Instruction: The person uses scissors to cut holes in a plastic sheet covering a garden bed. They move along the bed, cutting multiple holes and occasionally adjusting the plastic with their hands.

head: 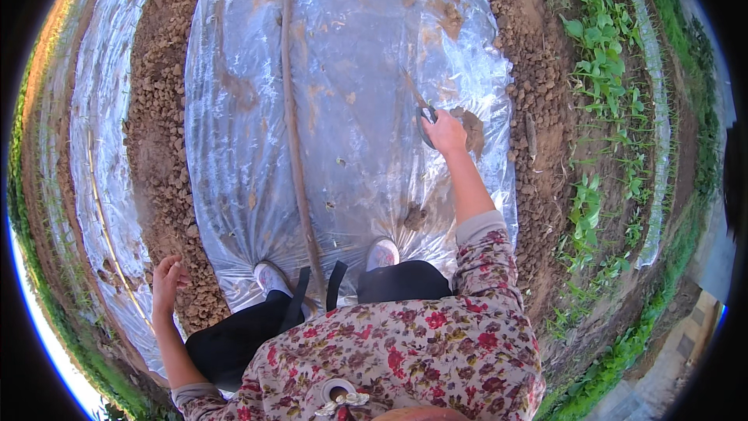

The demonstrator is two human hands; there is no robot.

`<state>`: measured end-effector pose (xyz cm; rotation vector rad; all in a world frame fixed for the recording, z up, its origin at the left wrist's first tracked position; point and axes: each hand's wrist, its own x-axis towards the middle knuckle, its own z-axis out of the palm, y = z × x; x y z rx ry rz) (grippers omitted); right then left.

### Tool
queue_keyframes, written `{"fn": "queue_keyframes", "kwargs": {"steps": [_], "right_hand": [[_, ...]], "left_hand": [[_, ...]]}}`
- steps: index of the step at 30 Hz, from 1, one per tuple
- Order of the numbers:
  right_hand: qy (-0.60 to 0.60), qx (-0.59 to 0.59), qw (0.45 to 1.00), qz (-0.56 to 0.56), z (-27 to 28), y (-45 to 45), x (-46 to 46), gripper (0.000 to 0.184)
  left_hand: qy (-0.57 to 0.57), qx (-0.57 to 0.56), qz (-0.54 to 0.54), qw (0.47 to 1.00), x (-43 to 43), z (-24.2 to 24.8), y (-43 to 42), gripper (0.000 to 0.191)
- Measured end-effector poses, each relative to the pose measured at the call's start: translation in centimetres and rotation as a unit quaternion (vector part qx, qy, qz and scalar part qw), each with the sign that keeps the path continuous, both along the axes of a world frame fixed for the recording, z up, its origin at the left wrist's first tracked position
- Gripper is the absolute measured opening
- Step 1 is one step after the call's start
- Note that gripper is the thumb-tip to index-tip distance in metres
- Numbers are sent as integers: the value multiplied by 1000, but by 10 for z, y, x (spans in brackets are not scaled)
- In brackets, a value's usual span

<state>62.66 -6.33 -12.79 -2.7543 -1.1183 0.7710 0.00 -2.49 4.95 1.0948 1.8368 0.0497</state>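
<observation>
My right hand (449, 133) grips a pair of scissors (425, 123) by its dark handles. The blades point forward and slightly left, low over the clear plastic film (362, 88) on the bed in front of me. From this view I cannot tell whether the blades touch the film. My left hand (168, 282) hangs out to the side above the crumbly soil, loosely bent and holding nothing. A few tiny green seedlings (340, 161) show at the film, between my hand and the pole.
A long wooden pole (290, 105) lies lengthwise on the film, running back between my shoes (383, 253). Clods of soil (160, 99) line the bed. Leafy plants (602, 64) grow to the right. Another film-covered row (108, 128) with a thin cane (104, 222) lies left.
</observation>
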Motion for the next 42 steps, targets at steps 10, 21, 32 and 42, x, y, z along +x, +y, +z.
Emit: {"fn": "queue_keyframes", "kwargs": {"steps": [10, 21, 32, 42], "right_hand": [[-46, -23, 999, 9, 13, 80, 65, 65], [216, 25, 974, -61, -24, 111, 88, 63], [465, 51, 854, -227, -14, 105, 77, 67], [548, 73, 789, -269, -31, 112, 78, 68]], "left_hand": [[46, 33, 32, 998, -31, 40, -38, 24], [83, 156, 213, 961, -60, 77, -143, 24], [97, 242, 310, 914, -41, 76, -162, 29], [107, 243, 322, 909, -38, 76, -159, 28]]}}
